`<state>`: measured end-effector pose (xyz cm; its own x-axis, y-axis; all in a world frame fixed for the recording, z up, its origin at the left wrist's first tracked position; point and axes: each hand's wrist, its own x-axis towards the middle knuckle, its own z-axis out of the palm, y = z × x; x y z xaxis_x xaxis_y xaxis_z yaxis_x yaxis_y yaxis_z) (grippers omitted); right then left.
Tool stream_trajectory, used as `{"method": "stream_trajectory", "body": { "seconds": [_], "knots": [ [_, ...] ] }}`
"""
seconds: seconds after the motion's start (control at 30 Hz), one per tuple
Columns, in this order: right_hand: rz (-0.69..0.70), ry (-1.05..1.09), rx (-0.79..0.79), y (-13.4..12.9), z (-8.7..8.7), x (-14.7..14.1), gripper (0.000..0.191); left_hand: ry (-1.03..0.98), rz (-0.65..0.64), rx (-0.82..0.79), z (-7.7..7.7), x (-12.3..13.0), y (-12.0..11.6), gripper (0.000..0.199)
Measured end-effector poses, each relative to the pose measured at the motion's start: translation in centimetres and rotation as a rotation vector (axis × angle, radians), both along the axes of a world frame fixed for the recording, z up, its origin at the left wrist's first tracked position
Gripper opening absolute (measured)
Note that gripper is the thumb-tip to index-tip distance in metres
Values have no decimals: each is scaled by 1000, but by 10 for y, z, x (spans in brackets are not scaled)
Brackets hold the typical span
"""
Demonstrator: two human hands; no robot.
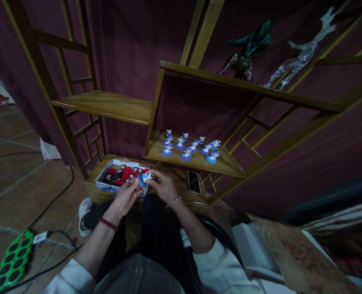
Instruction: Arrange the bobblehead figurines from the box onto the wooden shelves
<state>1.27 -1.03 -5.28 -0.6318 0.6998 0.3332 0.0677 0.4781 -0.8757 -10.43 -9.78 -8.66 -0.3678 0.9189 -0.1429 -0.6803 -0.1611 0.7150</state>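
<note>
Left hand (126, 197) and right hand (164, 188) meet just below centre of frame, fingertips of both pinched on small blue-and-white figurine (144, 178); its long axis runs roughly crosswise, blue base toward left hand, pale top toward right, though dim light leaves exact grip unsure; open box (106, 186) of red-and-black figurines (126, 174) just left of held piece; shelf (229, 167) with standing figurines (186, 154) up and right, right hand nearer; phone (194, 181) lies right of right hand
</note>
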Motion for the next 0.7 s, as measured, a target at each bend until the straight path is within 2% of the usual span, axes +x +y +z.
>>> {"method": "stream_trajectory", "body": {
  "seconds": [0.33,0.7],
  "knots": [
    [12,-58,113,-5,7,1,24,-22,-14,2,3,-1,-5,26],
    [36,-155,121,-9,22,4,23,119,-35,39,8,1,-12,25]
  ]
}}
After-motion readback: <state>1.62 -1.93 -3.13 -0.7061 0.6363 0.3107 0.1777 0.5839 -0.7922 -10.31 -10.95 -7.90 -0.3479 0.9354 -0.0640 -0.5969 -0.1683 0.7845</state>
